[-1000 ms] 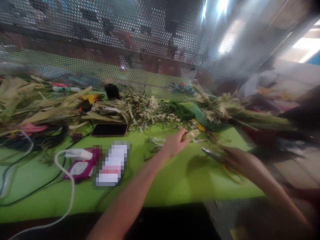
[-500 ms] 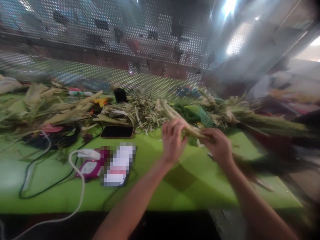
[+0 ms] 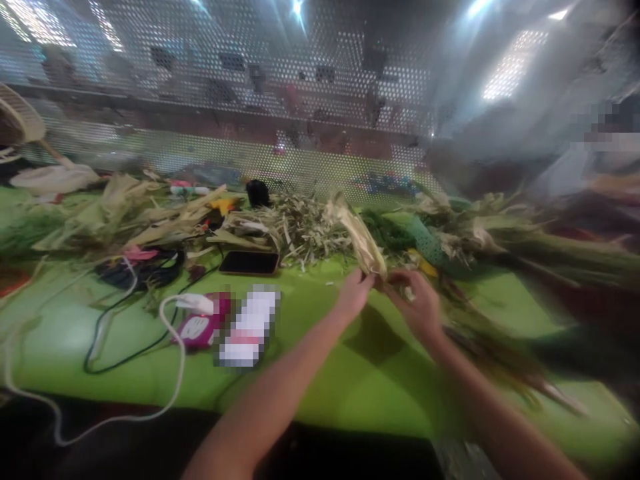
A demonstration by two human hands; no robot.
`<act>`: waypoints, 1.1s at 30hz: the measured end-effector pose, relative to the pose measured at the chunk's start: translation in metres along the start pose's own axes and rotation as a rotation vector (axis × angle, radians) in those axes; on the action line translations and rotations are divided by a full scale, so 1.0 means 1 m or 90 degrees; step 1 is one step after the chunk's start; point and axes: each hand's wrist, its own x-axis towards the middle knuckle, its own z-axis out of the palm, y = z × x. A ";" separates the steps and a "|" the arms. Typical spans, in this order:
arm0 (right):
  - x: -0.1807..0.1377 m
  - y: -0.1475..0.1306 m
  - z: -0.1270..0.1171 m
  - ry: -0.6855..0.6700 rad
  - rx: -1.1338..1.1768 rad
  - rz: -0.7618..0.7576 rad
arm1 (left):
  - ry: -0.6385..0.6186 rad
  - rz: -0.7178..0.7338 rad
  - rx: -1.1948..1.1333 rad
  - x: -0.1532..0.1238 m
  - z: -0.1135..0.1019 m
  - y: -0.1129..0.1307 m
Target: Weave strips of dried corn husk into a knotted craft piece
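A bundle of dried corn husk (image 3: 361, 237), pale yellow and narrow, stands tilted over the green table (image 3: 320, 373). My left hand (image 3: 356, 290) is closed around its lower end from the left. From the right, my right hand (image 3: 415, 297) pinches the same lower end with thumb and fingers. The fingertips meet close together there, and blur hides exactly how they grip. The bundle's upper part leans away from me to the left, in front of a heap of husk strips (image 3: 305, 227).
To the left lie a dark phone (image 3: 249, 262), a lit phone (image 3: 251, 327) and a magenta power strip (image 3: 203, 327) with a white plug and cable. More dried husks (image 3: 125, 213) spread along the back left. Long stalks (image 3: 530, 240) lie at right. A perforated metal panel (image 3: 280, 113) rises behind.
The husk bundle has swung from slanting sideways to more upright. Both hands have come closer together at its lower end, the left moving down the bundle. The view has shifted left.
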 end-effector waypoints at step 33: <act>0.009 0.008 -0.004 -0.041 0.409 0.263 | -0.003 -0.103 -0.237 0.007 0.001 -0.022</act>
